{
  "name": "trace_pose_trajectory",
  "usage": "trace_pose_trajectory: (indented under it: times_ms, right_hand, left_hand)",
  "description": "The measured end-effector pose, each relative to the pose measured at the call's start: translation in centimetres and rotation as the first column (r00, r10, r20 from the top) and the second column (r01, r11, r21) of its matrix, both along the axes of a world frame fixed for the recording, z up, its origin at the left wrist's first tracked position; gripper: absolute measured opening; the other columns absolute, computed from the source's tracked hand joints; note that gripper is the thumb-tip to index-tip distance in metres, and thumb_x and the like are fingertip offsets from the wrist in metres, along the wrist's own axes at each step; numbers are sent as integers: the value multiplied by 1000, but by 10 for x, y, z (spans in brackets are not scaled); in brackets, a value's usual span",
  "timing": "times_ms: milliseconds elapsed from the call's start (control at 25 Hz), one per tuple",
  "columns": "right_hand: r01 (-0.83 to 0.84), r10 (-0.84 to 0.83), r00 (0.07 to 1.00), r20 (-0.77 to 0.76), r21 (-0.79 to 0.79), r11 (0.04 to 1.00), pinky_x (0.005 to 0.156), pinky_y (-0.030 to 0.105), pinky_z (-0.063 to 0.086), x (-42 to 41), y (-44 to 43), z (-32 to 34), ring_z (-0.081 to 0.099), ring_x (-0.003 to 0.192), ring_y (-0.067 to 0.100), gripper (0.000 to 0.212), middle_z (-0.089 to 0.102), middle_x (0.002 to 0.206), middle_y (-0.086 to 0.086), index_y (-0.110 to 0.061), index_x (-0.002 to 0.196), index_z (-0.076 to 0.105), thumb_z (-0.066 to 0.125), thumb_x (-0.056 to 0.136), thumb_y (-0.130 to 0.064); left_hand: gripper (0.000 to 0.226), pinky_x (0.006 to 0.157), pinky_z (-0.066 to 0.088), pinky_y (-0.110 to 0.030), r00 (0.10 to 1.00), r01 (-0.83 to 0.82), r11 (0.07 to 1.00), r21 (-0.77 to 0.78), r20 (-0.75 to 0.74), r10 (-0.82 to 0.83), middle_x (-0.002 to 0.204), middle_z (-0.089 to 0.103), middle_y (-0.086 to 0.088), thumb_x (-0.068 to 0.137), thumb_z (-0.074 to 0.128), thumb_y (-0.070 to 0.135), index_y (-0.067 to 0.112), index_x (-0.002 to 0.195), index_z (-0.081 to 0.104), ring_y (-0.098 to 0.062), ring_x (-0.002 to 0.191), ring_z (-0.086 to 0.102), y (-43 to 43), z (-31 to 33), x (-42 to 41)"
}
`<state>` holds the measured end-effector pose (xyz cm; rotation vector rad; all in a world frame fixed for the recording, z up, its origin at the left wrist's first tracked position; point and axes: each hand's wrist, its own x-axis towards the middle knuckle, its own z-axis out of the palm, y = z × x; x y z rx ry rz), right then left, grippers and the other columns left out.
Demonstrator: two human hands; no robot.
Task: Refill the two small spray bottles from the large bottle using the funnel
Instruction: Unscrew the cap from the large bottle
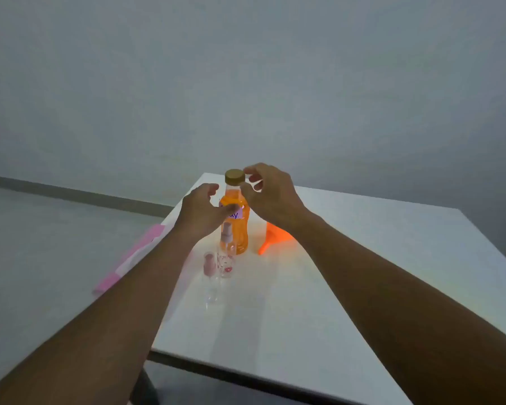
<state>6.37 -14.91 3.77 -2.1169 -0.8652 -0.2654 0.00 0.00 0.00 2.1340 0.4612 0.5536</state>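
Observation:
A large bottle [240, 229] of orange liquid with a tan cap [234, 176] stands upright near the middle of the white table [348, 273]. My left hand [200, 210] curls beside its left shoulder, fingers apart, thumb across the label. My right hand [268, 191] hovers at the cap's right side, fingertips close to it but not closed on it. Two small clear spray bottles stand in front: one with a flower print [226, 255], one with a pink top [210, 277]. An orange funnel [273, 238] lies on its side to the right, partly behind my right wrist.
A pink and white object [132, 258] lies on the floor left of the table. The table's left edge runs diagonally close to the small bottles. A plain grey wall stands behind.

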Motion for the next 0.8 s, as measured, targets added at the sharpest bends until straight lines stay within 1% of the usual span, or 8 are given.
trace_pose_trajectory:
  times_ms: [80, 160, 240, 360, 440, 640, 720, 800]
  right_hand:
    - [-10, 10, 1000, 8, -80, 997, 88, 28, 51, 8, 14, 6, 61, 103, 18, 39, 65, 117, 7, -9, 123, 64, 66, 92, -32]
    - [2, 3, 999, 44, -119, 993, 83, 37, 54, 14, 25, 13, 63, 98, 26, 43, 69, 105, 16, 1, 106, 70, 70, 88, -38]
    - [11, 8, 993, 121, -157, 988, 75, 44, 54, 22, 32, 16, 64, 85, 31, 50, 70, 88, 21, 4, 88, 71, 74, 83, -45]
    - [-29, 57, 990, 132, -207, 978, 62, 40, 50, 29, 36, 19, 63, 70, 32, 42, 67, 72, 20, 2, 73, 70, 75, 84, -38]
    - [-72, 104, 986, 127, -238, 969, 58, 36, 47, 30, 39, 21, 64, 66, 24, 31, 68, 69, 12, -2, 75, 74, 72, 89, -30]
    - [-121, 161, 975, 155, -244, 962, 57, 2, 39, 30, 34, 22, 53, 63, -8, 14, 53, 71, -21, -3, 99, 78, 68, 91, -11]
    - [-157, 197, 969, 146, -252, 955, 65, 0, 42, 31, 32, 21, 57, 70, -5, 23, 65, 85, -12, -4, 110, 75, 68, 89, -3]
    - [-219, 252, 962, 104, -256, 942, 81, 14, 53, 37, 30, 23, 64, 87, 5, 30, 73, 102, 0, -6, 115, 73, 67, 87, 2]
  left_hand:
    - [64, 92, 48, -30, 998, 67, 997, 39, -11, -66, 126, 63, 2, 75, 79, 46, 17, 129, 60, -15, 114, 59, 5, 1, 9]
    - [40, 76, 48, -24, 994, 107, 986, 129, -25, -105, 95, 70, 11, 76, 77, 49, 22, 104, 68, -8, 91, 63, 11, 0, 16]
    - [27, 61, 38, -17, 995, 98, 971, 218, -14, -98, 69, 60, 18, 78, 74, 52, 28, 86, 65, -2, 67, 56, 12, -1, 21]
    - [29, 56, 32, -15, 996, 87, 968, 237, 6, -91, 57, 51, 18, 79, 72, 55, 27, 87, 68, -1, 56, 49, 15, -6, 21]
    - [35, 55, 31, -11, 995, 93, 971, 218, 2, -96, 57, 50, 19, 78, 72, 55, 25, 93, 72, 1, 55, 49, 19, -7, 22]
    - [32, 55, 31, -9, 995, 100, 974, 205, -15, -99, 58, 54, 21, 77, 71, 58, 31, 93, 74, 5, 58, 52, 18, -7, 22]
    - [21, 54, 30, -12, 994, 110, 972, 207, -17, -109, 48, 52, 19, 79, 70, 57, 36, 81, 68, 6, 53, 52, 18, -6, 20]
    - [18, 55, 31, -15, 992, 125, 968, 215, -11, -126, 44, 52, 17, 82, 69, 55, 38, 76, 64, 2, 52, 52, 16, -5, 17]
